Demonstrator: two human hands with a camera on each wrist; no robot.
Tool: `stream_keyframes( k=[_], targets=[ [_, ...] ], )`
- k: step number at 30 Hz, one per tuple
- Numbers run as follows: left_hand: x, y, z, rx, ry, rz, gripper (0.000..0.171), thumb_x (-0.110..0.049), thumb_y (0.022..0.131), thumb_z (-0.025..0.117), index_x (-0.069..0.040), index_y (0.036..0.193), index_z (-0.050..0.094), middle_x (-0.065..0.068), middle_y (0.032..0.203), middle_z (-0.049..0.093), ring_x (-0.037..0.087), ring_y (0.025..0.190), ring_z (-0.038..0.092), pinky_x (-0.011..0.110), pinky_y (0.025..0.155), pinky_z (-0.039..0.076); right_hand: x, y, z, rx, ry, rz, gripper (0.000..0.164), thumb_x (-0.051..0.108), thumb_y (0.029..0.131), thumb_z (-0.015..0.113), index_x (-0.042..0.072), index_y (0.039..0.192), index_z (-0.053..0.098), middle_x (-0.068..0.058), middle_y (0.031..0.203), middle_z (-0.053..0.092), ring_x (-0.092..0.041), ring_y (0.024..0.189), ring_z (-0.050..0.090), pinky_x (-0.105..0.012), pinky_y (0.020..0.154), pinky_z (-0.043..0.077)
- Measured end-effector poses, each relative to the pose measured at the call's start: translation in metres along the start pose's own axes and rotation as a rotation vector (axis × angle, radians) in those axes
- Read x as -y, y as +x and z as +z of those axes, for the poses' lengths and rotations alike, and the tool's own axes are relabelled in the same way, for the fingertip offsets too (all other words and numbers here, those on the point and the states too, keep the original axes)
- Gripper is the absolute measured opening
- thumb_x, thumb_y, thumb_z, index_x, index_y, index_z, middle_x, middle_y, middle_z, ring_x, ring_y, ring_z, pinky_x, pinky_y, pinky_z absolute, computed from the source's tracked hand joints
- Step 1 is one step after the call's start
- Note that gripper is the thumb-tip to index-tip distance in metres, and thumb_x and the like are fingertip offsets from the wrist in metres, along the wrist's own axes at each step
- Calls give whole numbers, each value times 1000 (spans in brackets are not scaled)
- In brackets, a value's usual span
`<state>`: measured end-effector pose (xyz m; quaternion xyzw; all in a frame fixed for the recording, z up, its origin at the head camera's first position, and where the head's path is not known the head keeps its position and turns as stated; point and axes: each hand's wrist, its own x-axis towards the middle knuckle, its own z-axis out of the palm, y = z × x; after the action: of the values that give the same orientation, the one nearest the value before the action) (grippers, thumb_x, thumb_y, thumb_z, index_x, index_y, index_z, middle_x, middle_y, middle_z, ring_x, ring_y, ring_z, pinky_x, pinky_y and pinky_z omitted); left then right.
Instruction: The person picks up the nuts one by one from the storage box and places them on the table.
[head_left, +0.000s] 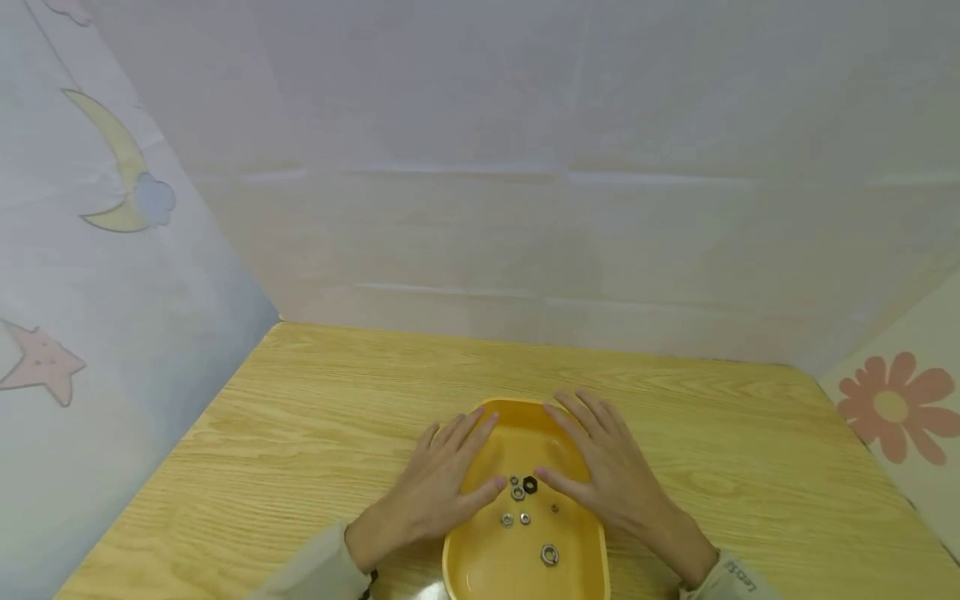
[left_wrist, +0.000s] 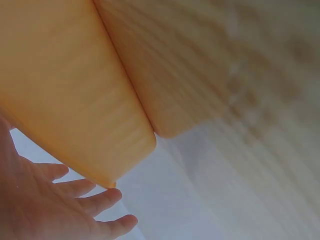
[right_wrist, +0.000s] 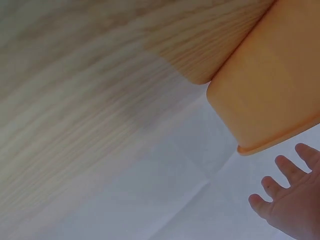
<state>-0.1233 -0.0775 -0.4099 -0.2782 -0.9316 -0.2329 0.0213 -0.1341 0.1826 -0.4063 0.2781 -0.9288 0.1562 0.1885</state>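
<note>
A yellow plastic tray [head_left: 495, 575] lies on the table in front of me, and several nuts are scattered on its floor. Among them are a black hex nut [head_left: 530, 484], a larger silver nut [head_left: 550, 555] near the front and a tiny nut [head_left: 555, 507] to the right. My left hand [head_left: 438, 483] spreads its straight fingers over the tray's left rim. On the opposite side my right hand [head_left: 611, 467] reaches over the right rim, fingers spread and thumb above the inside. Neither hand holds a nut. Both wrist views show the tray's outer wall [left_wrist: 85, 90] beside the fingers.
The wood-grain table [head_left: 300, 417] extends to both sides of the tray. A pale sheet-covered wall [head_left: 480, 233] rises behind it. Side sheets carry a moon [head_left: 112, 133] and star at left, a flower [head_left: 891, 407] at right.
</note>
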Motion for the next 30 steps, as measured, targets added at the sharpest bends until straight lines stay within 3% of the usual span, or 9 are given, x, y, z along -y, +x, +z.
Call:
stream_keyframes(
  k=[9, 17, 30],
  targets=[
    [-4, -2, 3, 39, -21, -35, 75, -58, 99, 42, -22, 160, 18, 8, 167, 15, 41, 150, 24, 69, 116, 18, 4, -1, 2, 21, 9, -11, 79, 57, 87, 67, 15, 149, 44, -7, 156, 41, -34, 144, 34, -61, 114, 28],
    [-2, -2, 5, 93, -63, -58, 78, -57, 101, 41, -16, 161, 14, 11, 167, 12, 41, 152, 18, 68, 117, 17, 5, -1, 5, -10, 28, -50, 74, 55, 86, 68, 14, 145, 50, -7, 153, 45, -35, 142, 37, -59, 112, 34],
    [-1, 0, 1, 159, -75, -56, 80, -58, 101, 40, -13, 161, 11, 14, 168, 5, 40, 154, 8, 67, 119, 13, 9, -2, 7, 33, 58, -50, 71, 53, 88, 68, 15, 145, 50, -7, 153, 46, -35, 143, 37, -60, 111, 36]
  ],
)
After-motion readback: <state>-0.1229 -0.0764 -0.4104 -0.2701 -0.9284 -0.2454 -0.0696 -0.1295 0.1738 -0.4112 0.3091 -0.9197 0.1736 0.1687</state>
